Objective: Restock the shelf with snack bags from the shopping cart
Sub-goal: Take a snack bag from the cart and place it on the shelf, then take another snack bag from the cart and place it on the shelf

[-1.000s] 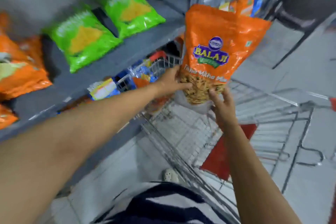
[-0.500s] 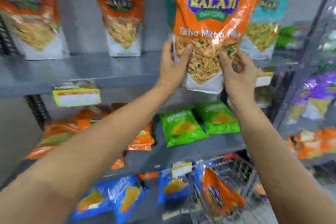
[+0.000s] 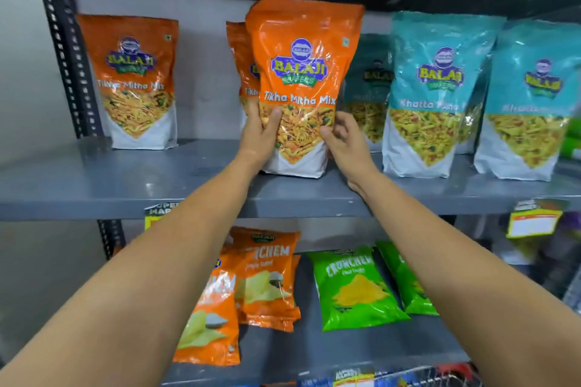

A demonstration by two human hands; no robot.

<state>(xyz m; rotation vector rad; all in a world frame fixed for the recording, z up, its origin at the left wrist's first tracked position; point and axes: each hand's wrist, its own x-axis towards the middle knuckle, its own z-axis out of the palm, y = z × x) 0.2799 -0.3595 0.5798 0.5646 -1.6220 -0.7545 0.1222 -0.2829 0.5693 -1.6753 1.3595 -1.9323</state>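
Observation:
An orange Tikha Mitha Mix bag [image 3: 301, 72] stands upright on the grey upper shelf [image 3: 94, 179], its white base resting near the front edge. My left hand [image 3: 259, 135] grips its lower left side, thumb across the front. My right hand [image 3: 344, 138] holds its lower right edge with curled fingers. Directly behind it stands another orange bag [image 3: 240, 66], mostly hidden. A third orange bag [image 3: 135, 82] stands further left on the same shelf. Only a sliver of the shopping cart [image 3: 446, 375] shows at the bottom edge.
Teal Khatta Mitha bags [image 3: 437, 91] fill the upper shelf to the right. On the lower shelf lie orange Crunchem packs [image 3: 264, 280] and green Crunchem packs [image 3: 355, 289]. A black perforated upright [image 3: 67, 53] bounds the left side. A yellow price tag [image 3: 534, 223] hangs at right.
Both hands lifted the orange bag out of the cart, raised it to the upper shelf, and it now rests upright on the shelf board. The view swung up from the cart.

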